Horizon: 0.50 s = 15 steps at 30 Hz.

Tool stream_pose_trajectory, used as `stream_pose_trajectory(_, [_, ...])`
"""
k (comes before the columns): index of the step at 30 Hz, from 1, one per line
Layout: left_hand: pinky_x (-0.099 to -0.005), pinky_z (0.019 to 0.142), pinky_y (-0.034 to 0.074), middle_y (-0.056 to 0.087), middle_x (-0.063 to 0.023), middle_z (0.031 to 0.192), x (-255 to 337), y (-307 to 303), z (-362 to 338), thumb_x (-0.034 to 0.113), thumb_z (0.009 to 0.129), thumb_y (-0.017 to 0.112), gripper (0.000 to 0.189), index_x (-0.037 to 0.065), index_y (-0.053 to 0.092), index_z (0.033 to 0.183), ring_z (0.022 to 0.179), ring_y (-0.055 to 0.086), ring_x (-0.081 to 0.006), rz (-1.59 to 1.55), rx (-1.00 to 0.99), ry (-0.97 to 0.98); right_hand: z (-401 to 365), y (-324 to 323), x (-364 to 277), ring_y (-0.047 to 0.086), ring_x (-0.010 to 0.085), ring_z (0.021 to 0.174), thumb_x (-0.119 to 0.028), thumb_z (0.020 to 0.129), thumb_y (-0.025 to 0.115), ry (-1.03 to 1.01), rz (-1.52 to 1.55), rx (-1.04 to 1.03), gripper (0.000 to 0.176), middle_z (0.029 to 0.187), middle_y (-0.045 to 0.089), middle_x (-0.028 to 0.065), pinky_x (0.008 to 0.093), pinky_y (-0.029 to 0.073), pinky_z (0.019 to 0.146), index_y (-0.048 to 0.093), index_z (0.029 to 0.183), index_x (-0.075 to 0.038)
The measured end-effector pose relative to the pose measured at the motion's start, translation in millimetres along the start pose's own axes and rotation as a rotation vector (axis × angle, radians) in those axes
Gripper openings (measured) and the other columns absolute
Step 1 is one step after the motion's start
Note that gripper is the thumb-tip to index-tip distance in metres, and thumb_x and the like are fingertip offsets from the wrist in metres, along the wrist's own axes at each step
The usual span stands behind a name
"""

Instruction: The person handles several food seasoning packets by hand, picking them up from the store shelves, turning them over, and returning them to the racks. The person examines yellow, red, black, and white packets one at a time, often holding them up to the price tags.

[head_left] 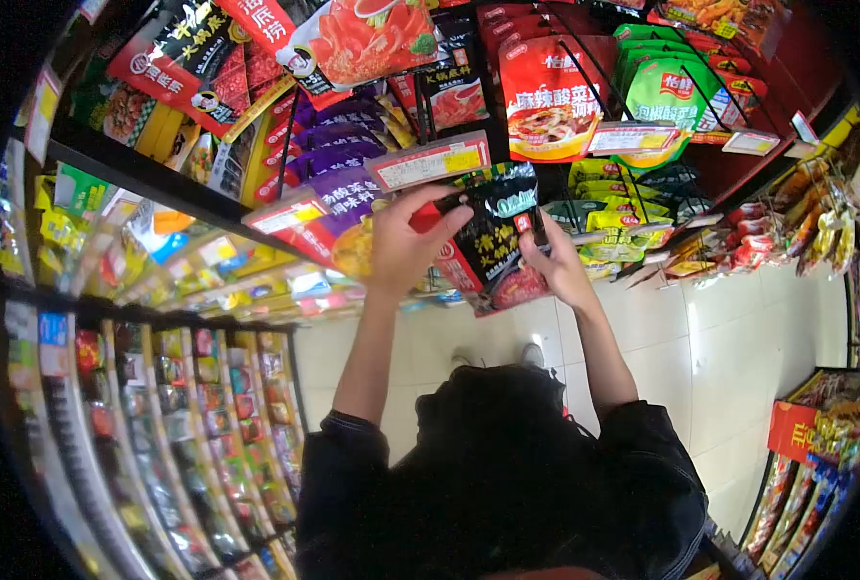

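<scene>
Packet [498, 256] sits near the shelf edge [140, 177], above open floor [730, 358]. Fingers half closed, your left hand [406, 237] grips its left edge, your right hand [560, 269] its right.

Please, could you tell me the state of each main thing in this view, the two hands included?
Left hand: gripping the black packet at its left side
Right hand: gripping its right side
Black packet: held tilted; sealed or opened, cannot tell
Purple packets: lined up in a row
Green packets: lined up, overlapping
Shoes: on the floor
</scene>
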<state>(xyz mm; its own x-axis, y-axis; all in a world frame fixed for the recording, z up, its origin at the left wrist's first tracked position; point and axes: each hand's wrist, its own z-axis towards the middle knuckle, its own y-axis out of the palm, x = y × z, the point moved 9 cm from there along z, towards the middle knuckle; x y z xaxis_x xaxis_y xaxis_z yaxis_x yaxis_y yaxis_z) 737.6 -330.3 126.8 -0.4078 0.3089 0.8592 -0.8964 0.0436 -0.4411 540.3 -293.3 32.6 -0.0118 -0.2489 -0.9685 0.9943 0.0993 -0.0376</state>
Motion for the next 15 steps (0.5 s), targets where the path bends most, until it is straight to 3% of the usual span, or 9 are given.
stream_pose_trajectory(1, [-0.0268, 0.08, 0.053, 0.075, -0.0086, 0.105, 11, -6, 7, 0.015, 0.085, 0.082, 0.031, -0.003, 0.073, 0.109, 0.089, 0.068, -0.0116, 0.086, 0.063, 0.173, 9, 1, -2, 0.056, 0.0124, 0.092, -0.015, 0.103, 0.059, -0.023, 0.022, -0.008, 0.039, 0.103, 0.064, 0.0047, 0.0313, 0.048, 0.084, 0.052, 0.139, -0.001])
stream_pose_trajectory(3, [-0.0291, 0.079, 0.055, 0.078, -0.0103, 0.1, 18, -12, 15, 0.015, 0.085, 0.082, 0.026, 0.0, 0.076, 0.104, 0.087, 0.071, -0.0124, -0.016, 0.164, 0.121, 27, 4, -5, 0.054, 0.0098, 0.083, -0.014, 0.104, 0.059, -0.068, 0.066, -0.026, 0.038, 0.096, 0.062, 0.003, 0.0294, 0.049, 0.075, 0.051, 0.138, -0.001])
stream_pose_trajectory(9, [-0.0291, 0.076, 0.053, 0.074, -0.0097, 0.093, 9, -32, 15, 0.004, 0.083, 0.078, 0.015, -0.002, 0.074, 0.097, 0.084, 0.069, -0.0152, -0.085, 0.41, 0.198, 54, 9, -23, 0.054, 0.0097, 0.08, -0.021, 0.104, 0.06, -0.168, 0.122, -0.085, 0.036, 0.092, 0.064, 0.0067, 0.0295, 0.048, 0.071, 0.052, 0.132, 0.001])
stream_pose_trajectory(12, [-0.029, 0.073, 0.051, 0.07, -0.0094, 0.088, 28, -33, 24, -0.002, 0.079, 0.073, 0.015, -0.002, 0.073, 0.094, 0.081, 0.067, -0.0177, 0.019, 0.417, 0.241, 62, 10, -13, 0.055, 0.0106, 0.079, -0.023, 0.104, 0.061, -0.095, 0.112, -0.097, 0.039, 0.091, 0.065, 0.0098, 0.0303, 0.048, 0.071, 0.051, 0.132, 0.002])
stream_pose_trajectory(15, [-0.03, 0.071, 0.051, 0.067, -0.0103, 0.087, 42, -35, 29, -0.004, 0.074, 0.07, 0.018, -0.003, 0.072, 0.092, 0.079, 0.066, -0.0201, 0.045, 0.452, 0.345, 65, 9, -18, 0.055, 0.0122, 0.077, -0.024, 0.103, 0.061, -0.201, 0.073, -0.016, 0.039, 0.088, 0.064, 0.0119, 0.0313, 0.048, 0.071, 0.051, 0.129, 0.003])
